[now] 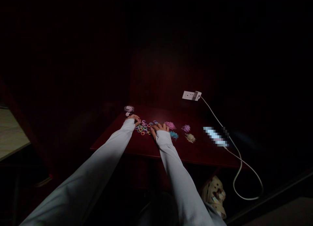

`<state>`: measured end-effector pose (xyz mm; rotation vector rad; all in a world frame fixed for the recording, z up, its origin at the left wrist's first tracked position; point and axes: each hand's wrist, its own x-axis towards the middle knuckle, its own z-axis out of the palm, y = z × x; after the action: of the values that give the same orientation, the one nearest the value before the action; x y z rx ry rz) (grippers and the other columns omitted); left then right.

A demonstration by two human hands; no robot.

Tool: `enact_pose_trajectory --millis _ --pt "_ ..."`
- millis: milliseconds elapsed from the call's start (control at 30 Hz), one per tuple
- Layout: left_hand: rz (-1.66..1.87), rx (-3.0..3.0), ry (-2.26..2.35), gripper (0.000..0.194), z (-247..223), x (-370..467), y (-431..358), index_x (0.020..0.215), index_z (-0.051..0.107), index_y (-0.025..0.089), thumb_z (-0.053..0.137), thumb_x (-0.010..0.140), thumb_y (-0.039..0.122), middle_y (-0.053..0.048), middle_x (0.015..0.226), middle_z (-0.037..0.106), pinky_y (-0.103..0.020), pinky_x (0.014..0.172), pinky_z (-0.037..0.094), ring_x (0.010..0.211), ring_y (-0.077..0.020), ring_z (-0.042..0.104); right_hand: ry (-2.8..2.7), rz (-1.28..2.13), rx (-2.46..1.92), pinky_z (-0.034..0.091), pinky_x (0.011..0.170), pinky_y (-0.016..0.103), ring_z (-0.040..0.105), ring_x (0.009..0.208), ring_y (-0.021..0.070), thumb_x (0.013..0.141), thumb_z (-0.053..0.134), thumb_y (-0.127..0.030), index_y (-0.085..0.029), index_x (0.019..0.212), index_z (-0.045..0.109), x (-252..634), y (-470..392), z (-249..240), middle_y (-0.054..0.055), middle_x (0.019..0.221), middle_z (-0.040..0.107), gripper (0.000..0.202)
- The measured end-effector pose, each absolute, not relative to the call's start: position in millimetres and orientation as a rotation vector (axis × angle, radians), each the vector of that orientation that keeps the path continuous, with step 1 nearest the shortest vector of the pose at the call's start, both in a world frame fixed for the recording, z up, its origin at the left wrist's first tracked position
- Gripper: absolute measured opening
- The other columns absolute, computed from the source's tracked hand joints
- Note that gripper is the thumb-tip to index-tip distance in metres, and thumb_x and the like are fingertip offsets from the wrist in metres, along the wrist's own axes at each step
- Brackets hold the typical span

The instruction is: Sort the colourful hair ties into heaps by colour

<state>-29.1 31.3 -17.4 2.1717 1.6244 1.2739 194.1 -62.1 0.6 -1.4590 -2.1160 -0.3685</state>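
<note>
A loose heap of small coloured hair ties [142, 128] lies on the dark red table between my two hands. At the heap's left edge is my left hand [134, 117], its fingers stretched out and slightly curved, with no held item visible. My right hand [159, 127] rests palm down at the heap's right side, fingers spread. Close to its fingertips is a pink pile of thin bands or strands [170, 125]. A similar blue pile [174, 135] sits just right of the wrist. Further right are a purple pile [186, 128] and a cream pile [190, 138].
Behind my left hand stands a small round clear container [129, 108] with a pale pink piece [127, 114] beside it. A blurred bright phone-like object [215, 136] lies at right, its white cable [241, 160] running to a wall socket [188, 95]. A beige clog [214, 195] is below.
</note>
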Motion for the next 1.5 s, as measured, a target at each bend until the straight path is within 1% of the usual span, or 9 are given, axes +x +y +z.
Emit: enact_pose_trajectory --millis 100,233,300,367,467,767,1033,1267,1500 --pt "1.368 2.227 1.492 0.007 -11 -27 26 0.075 0.069 0.019 0.069 0.080 0.023 -0.008 0.115 0.071 -0.039 0.103 0.048 0.109 -0.0214 0.065 -2.100 -0.318 -1.444 0.030 0.092 0.036 0.049 0.110 0.0227 0.102 0.045 -0.043 -0.032 0.116 0.071 193 -58 -2 0.003 0.121 0.067 0.031" --pt "1.365 2.344 1.181 0.011 -6 -18 20 0.079 0.070 0.018 0.067 0.084 0.028 -0.009 0.116 0.071 -0.036 0.092 0.054 0.106 -0.0219 0.066 -1.875 -0.098 -1.503 0.031 0.085 0.035 0.049 0.101 0.0227 0.101 0.044 -0.050 -0.032 0.104 0.077 192 -44 -10 0.003 0.108 0.071 0.038" --pt "1.323 2.363 1.064 0.014 -7 -12 18 0.081 0.070 0.018 0.067 0.085 0.032 -0.010 0.115 0.072 -0.033 0.083 0.056 0.099 -0.0206 0.068 -1.761 -0.044 -1.529 0.030 0.081 0.034 0.049 0.097 0.0229 0.101 0.040 -0.053 -0.032 0.097 0.079 192 -37 -13 0.003 0.102 0.073 0.044" --pt "1.290 2.331 1.006 0.018 -9 -8 17 0.082 0.071 0.017 0.067 0.085 0.034 -0.011 0.115 0.073 -0.030 0.074 0.056 0.084 -0.0173 0.069 -1.731 -0.057 -1.557 0.030 0.079 0.034 0.050 0.095 0.0231 0.101 0.038 -0.055 -0.033 0.091 0.079 192 -34 -15 0.003 0.100 0.073 0.048" --pt "1.291 2.286 0.937 0.024 -10 -4 15 0.081 0.071 0.015 0.066 0.086 0.038 -0.012 0.113 0.073 -0.027 0.068 0.055 0.072 -0.0136 0.066 -1.772 -0.111 -1.613 0.030 0.079 0.034 0.051 0.097 0.0233 0.102 0.035 -0.055 -0.033 0.091 0.079 189 -36 -15 0.002 0.102 0.073 0.050" --pt "1.331 2.257 0.867 0.021 -5 5 9 0.078 0.070 0.016 0.069 0.084 0.035 -0.010 0.100 0.074 -0.027 0.073 0.056 0.076 -0.0145 0.067 -1.716 -0.023 -1.606 0.029 0.081 0.034 0.052 0.099 0.0230 0.102 0.039 -0.055 -0.030 0.086 0.077 179 -42 -10 0.001 0.103 0.074 0.048" --pt "1.419 2.268 0.709 0.029 -11 4 17 0.077 0.069 0.015 0.069 0.085 0.043 -0.007 0.088 0.071 -0.023 0.066 0.055 0.072 -0.0128 0.066 -1.665 0.120 -1.566 0.027 0.086 0.034 0.049 0.104 0.0231 0.099 0.043 -0.056 -0.030 0.086 0.077 179 -41 -9 0.001 0.104 0.073 0.045" --pt "1.406 2.254 0.725 0.028 -7 4 14 0.075 0.069 0.015 0.071 0.083 0.042 -0.007 0.087 0.070 -0.024 0.065 0.056 0.070 -0.0128 0.065 -1.662 0.138 -1.580 0.026 0.086 0.033 0.049 0.104 0.0225 0.096 0.051 -0.052 -0.030 0.085 0.076 178 -40 -9 0.000 0.103 0.072 0.036" --pt "1.380 2.294 0.770 0.025 -3 2 10 0.077 0.069 0.016 0.068 0.085 0.039 -0.006 0.088 0.070 -0.024 0.067 0.054 0.072 -0.0130 0.064 -1.637 0.142 -1.576 0.027 0.086 0.033 0.048 0.103 0.0227 0.096 0.051 -0.054 -0.029 0.085 0.077 180 -41 -8 0.001 0.103 0.071 0.038"
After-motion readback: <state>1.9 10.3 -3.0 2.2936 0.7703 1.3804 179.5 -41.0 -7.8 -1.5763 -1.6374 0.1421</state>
